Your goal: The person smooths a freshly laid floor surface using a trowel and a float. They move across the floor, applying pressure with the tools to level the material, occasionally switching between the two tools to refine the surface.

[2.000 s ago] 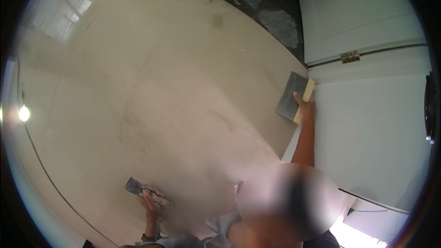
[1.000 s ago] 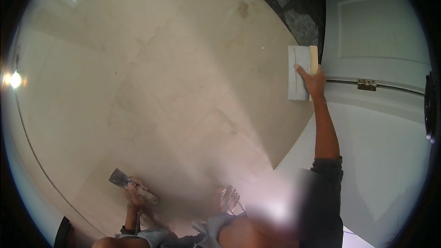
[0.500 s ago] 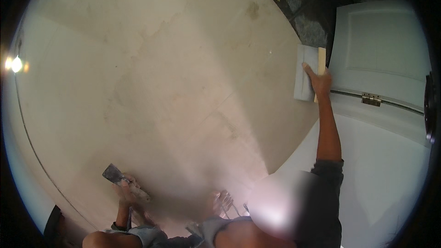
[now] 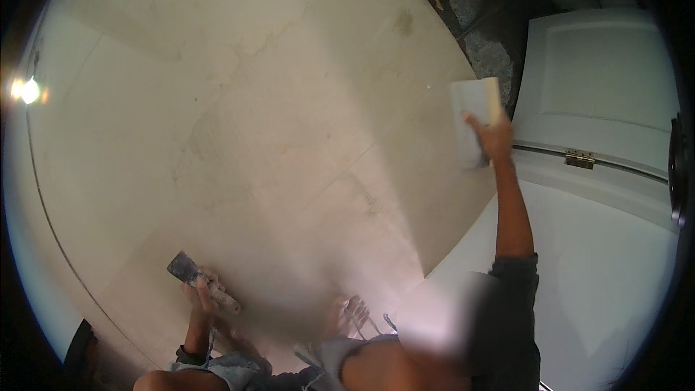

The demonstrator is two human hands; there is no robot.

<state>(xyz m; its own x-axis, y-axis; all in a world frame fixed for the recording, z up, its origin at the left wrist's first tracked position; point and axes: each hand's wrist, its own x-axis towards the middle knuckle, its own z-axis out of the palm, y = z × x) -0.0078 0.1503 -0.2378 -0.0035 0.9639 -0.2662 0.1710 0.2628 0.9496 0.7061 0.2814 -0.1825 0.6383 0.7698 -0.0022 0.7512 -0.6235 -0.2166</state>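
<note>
Right, down from my head we look, and both my hands are busy. Out at the right, my right hand [image 4: 496,137] has a firm grip on the wide blade [image 4: 470,98], thumb laid across its pale grey face, the other fingers wrapped round behind the yellow handle strip. It's smeared with blur, that blade, and whether it touches the beige plane [image 4: 289,116] I can't tell. Its top corner sits right by the dark patch [image 4: 492,58] with grey blotches, and just beside it stands the white door [image 4: 601,65], brass-coloured hinge [image 4: 579,158] along the lower edge, a white panel [image 4: 579,261] below that.

Over at lower left, then, my left hand [image 4: 199,295] is closed around the small scraper [image 4: 184,268], its dark, squarish blade tilted up and to the left, the grubby handle slanting down to the right through my fingers. My bare foot [image 4: 353,313] shows between the two arms, near the bottom, with my dark sleeve [image 4: 512,289] to its right. Far left, a lit bulb [image 4: 30,91] glares, and a thin wire [image 4: 44,205] curves down below it.
</note>
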